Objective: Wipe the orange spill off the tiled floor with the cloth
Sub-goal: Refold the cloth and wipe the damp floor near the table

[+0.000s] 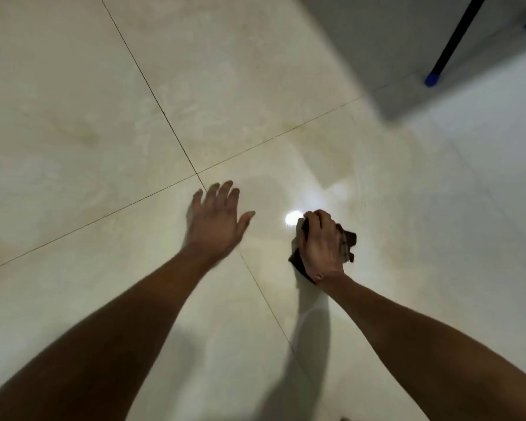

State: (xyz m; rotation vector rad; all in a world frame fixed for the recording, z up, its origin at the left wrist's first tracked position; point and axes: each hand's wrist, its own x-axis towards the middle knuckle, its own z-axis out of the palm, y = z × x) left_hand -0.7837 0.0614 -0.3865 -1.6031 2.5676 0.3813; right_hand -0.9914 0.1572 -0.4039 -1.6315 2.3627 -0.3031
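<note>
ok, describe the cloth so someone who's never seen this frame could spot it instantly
Start where four pale floor tiles meet at the grout cross, then go right, past the open left hand, to the bright light glare. Beside it, the right hand grips the cloth: crumpled, dark brown with paler patches, the only fabric on the glossy floor.

Left hand (216,221) spread flat, right hand (322,246) fisted, fingers (315,218) curled.

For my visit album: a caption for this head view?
Right hand presses a dark crumpled cloth onto glossy cream floor tiles; left hand spread open.
</note>
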